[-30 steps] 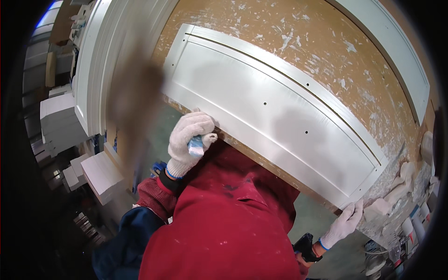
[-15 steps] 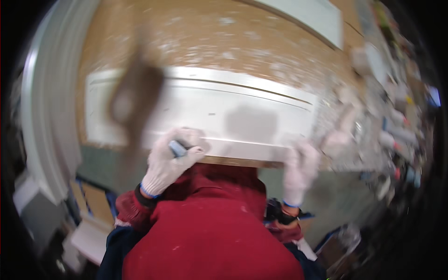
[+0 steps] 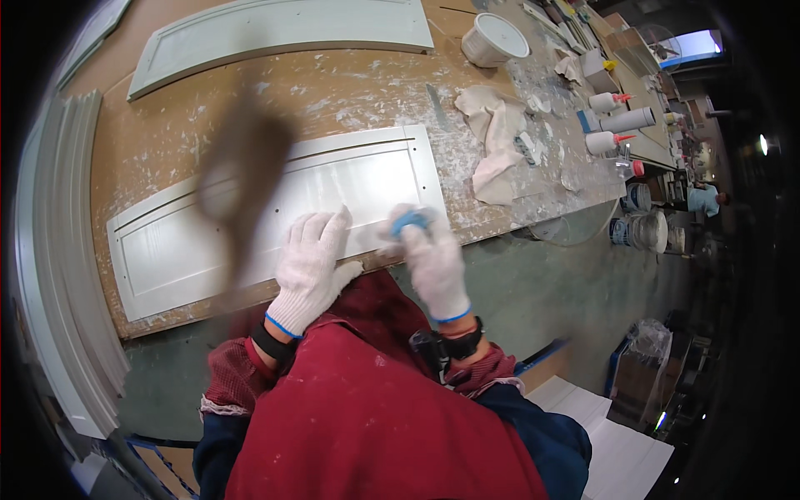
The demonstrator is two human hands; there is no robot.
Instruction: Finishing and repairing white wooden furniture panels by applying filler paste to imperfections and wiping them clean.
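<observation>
A white cabinet-door-like panel [image 3: 192,242] with a recessed middle and a dark groove near its far edge lies on the workbench in front of me. My left hand [image 3: 308,262], in a white knit glove, rests on the panel's near edge, fingers outstretched and nothing in them. To its right, my gloved right hand [image 3: 435,267] is closed on a small blue pad-like piece [image 3: 408,222] at the panel's near right corner. Motion blurs that hand, so the exact kind of the piece does not show. A blurred brown shape [image 3: 242,167] hides part of the panel.
The paint-spotted workbench [image 3: 333,92] carries another pale panel [image 3: 283,33] at the back. On the right are a white bucket [image 3: 493,40], a putty knife [image 3: 437,107], a crumpled cloth [image 3: 492,142] and red-tipped bottles [image 3: 604,142]. Long white mouldings [image 3: 67,250] stand at the left.
The view has turned. A grey-blue piece was in my left hand; now that hand is flat and a blue piece is in my right, which has come closer to the left.
</observation>
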